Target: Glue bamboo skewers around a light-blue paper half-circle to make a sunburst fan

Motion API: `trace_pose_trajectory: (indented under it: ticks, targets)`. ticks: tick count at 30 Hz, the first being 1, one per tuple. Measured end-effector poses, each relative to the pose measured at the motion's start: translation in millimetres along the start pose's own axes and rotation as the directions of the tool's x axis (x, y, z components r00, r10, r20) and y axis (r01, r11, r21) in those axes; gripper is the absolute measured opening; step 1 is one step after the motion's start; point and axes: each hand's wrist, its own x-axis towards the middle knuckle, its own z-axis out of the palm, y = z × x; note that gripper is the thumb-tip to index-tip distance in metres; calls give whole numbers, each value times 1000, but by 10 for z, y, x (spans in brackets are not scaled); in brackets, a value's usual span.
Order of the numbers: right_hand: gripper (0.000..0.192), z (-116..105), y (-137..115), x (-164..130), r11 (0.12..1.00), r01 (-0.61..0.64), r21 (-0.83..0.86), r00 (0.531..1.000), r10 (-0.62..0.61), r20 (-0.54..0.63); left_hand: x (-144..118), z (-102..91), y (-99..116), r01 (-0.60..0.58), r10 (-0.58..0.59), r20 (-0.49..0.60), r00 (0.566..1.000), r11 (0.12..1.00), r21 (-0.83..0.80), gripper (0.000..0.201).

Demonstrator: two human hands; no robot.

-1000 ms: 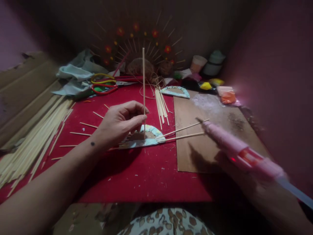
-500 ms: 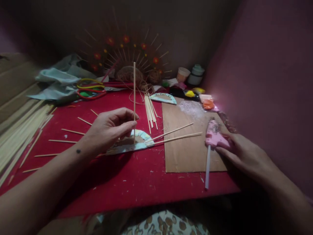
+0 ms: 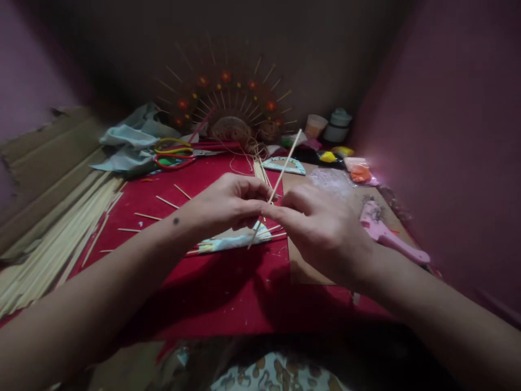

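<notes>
My left hand (image 3: 228, 203) and my right hand (image 3: 321, 231) meet over the red mat, and both pinch one thin wooden stick (image 3: 285, 163). The stick leans up and to the right, with its lower end near a pale blue half-round card piece (image 3: 228, 243) lying under my hands. Other sticks poke out from that piece toward the right. The pink glue gun (image 3: 385, 231) lies on the brown cardboard sheet (image 3: 325, 184), just right of my right hand.
A big pile of long sticks (image 3: 52, 239) lies at the left. Loose short sticks (image 3: 158, 202), scissors (image 3: 183, 155), a cloth (image 3: 126, 141), a second half-round piece (image 3: 284, 164), a finished stick fan with red flowers (image 3: 232, 103) and small pots (image 3: 328, 126) stand behind. A wall rises at the right.
My right hand set the glue gun down on the cardboard and came over to the stick. The stick, upright before, now leans to the right.
</notes>
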Motion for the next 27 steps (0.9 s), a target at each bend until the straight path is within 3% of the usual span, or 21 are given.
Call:
trace_pose_trajectory:
  ticks: [3, 6, 9, 12, 16, 19, 22, 24, 27]
  targets:
    - [27, 111, 99, 4, 975, 197, -100, 980, -200, -13, 116, -44, -84, 124, -90, 166, 982, 971, -204, 8]
    - [23, 161, 164, -27, 954, 290, -74, 954, -295, -55, 188, -47, -187, 220, -129, 266, 955, 910, -352, 10]
    - [17, 188, 202, -22, 925, 379, -33, 919, -381, -101, 211, -30, -223, 268, -127, 356, 926, 884, -382, 13]
    - [16, 198, 238, 10, 915, 400, -56, 911, -404, -79, 192, -60, -178, 232, -98, 374, 922, 915, -331, 12]
    - [22, 197, 279, 51, 913, 350, -209, 935, -353, 26, 104, -170, -82, 97, -83, 177, 981, 993, -70, 13]
    - [25, 222, 320, 84, 921, 284, -267, 945, -222, 242, 37, -236, -104, 83, -82, -6, 997, 994, 66, 15]
    - [25, 277, 376, 105, 955, 99, -280, 888, 42, 457, 17, -275, -237, 75, -35, -180, 983, 973, 218, 19]
    - [23, 318, 404, 105, 962, -40, -271, 849, 176, 498, 23, -292, -346, 64, 13, -244, 970, 950, 305, 21]
    - [21, 361, 404, 94, 959, -144, -243, 828, 251, 501, 33, -304, -467, 66, 33, -250, 968, 924, 377, 24]
